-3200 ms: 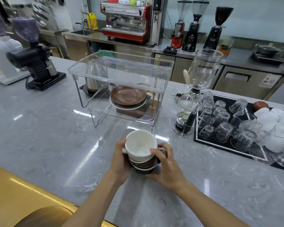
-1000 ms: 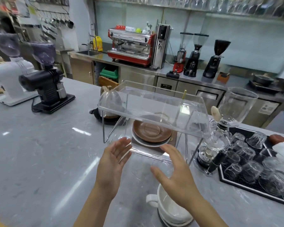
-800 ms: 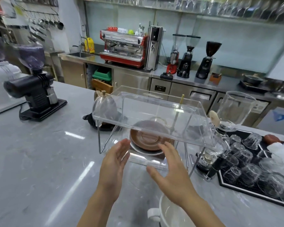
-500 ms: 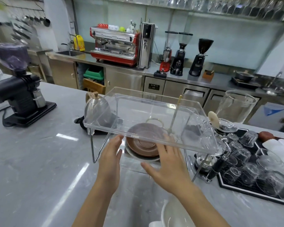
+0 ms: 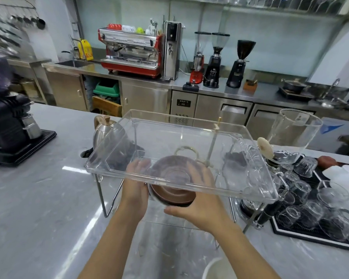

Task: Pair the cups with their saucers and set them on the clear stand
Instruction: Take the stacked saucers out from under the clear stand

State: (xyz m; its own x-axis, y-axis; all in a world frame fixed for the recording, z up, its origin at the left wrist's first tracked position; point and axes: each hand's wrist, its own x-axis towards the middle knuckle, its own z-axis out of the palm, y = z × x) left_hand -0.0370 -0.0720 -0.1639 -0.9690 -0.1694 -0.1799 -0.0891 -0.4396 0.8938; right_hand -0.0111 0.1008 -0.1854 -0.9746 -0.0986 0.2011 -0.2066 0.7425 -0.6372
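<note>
Progress, judged: early. No cup-and-saucer pair stands on the clear stand [image 5: 250,190]; its top tray holds nothing that I can see. The only saucers in view are a short stack, brown saucer [image 5: 172,193] on top with a pale rim under it, sitting beneath the stand's top tray on the lower level. A white cup [image 5: 215,268] shows only as a rim at the bottom edge of view, on the table [image 5: 38,208] in front of the stand and well apart from the saucers. Pairing and placing all remain to be done.

Left hand [image 5: 136,190]: reached in under the top tray, palm and fingers [image 5: 139,165] against the left side of the saucer stack.

Right hand [image 5: 201,200]: on the stack's right side, fingers extending under the tray past the rim, thumb lying along the near edge.

Both hands bracket the stack; the fingers look only lightly curved. Seen through the plastic, I cannot tell whether they grip the stack yet or just touch it.

Judged step: pulling the saucers out from under the stand.
</note>
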